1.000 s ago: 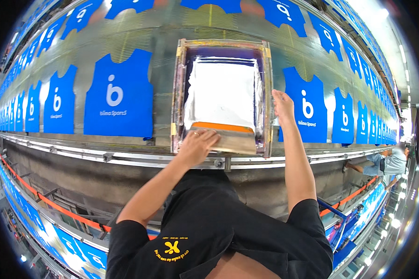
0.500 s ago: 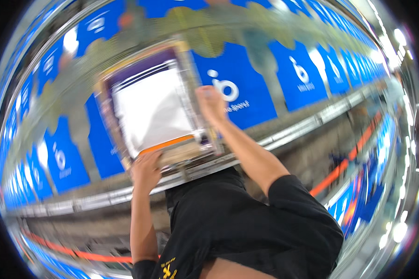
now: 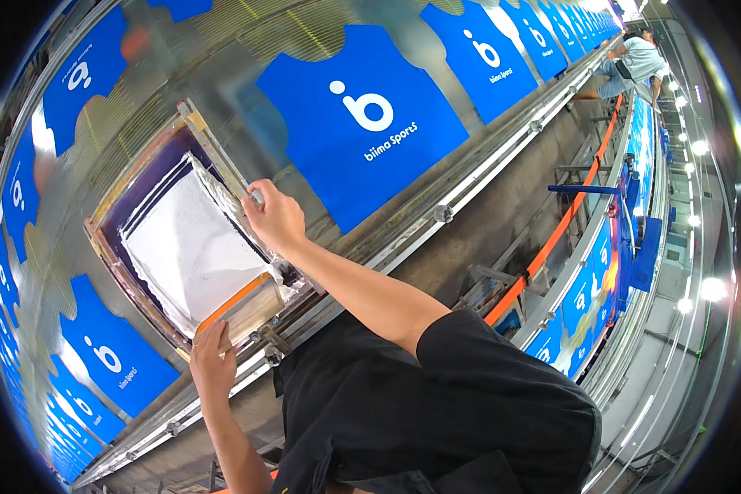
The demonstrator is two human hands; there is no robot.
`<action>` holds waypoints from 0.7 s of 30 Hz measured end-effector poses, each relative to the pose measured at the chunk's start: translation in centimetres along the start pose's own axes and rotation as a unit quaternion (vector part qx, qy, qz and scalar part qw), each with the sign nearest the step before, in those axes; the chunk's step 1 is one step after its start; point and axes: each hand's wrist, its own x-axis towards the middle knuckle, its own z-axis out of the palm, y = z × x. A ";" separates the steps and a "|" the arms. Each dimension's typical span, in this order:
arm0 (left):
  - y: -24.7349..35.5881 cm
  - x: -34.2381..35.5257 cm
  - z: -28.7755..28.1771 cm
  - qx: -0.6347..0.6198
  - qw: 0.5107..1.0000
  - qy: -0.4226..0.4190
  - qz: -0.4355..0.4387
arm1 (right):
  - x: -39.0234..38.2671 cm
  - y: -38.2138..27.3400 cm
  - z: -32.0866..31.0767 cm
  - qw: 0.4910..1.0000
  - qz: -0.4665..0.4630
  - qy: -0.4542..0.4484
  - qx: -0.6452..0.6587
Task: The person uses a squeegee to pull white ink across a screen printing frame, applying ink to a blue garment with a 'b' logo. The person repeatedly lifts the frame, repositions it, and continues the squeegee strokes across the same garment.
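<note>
A printing screen [image 3: 99, 239] in a wooden frame lies at the left over the long table, its inside dark purple with a pool of white ink [image 3: 193, 243]. Along its near side rests a squeegee [image 3: 257, 309] with an orange blade. My right hand [image 3: 278, 221] is closed round the frame's right rail. My left hand [image 3: 214, 362] is closed at the frame's near left corner, by the squeegee's end; its fingertips are partly hidden. A blue vest-shaped fabric piece [image 3: 321, 156] with a white print lies right of the screen. What lies beneath the screen is hidden.
More printed blue pieces [image 3: 111, 358] run in rows both ways along the table. A metal rail [image 3: 486, 185] with knobs edges it on my side. Behind me runs an orange band [image 3: 543, 255] beside another table. Far up the aisle, a person [image 3: 638, 62] leans over.
The view has turned and sharpened. The screen, with both my hands at it, has shifted left, and the blue piece on its right now shows whole.
</note>
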 end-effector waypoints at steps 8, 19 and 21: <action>-1.5 -4.0 6.8 0.100 0.991 0.068 0.066 | 1.3 1.9 0.9 0.998 -0.045 0.027 0.031; 2.0 -5.4 -1.0 0.035 0.992 0.088 -0.082 | 2.2 3.0 1.1 0.998 -0.056 0.016 -0.029; 1.2 -5.0 -2.1 0.026 0.973 0.174 -0.149 | 2.2 3.0 0.7 0.998 -0.067 -0.006 0.006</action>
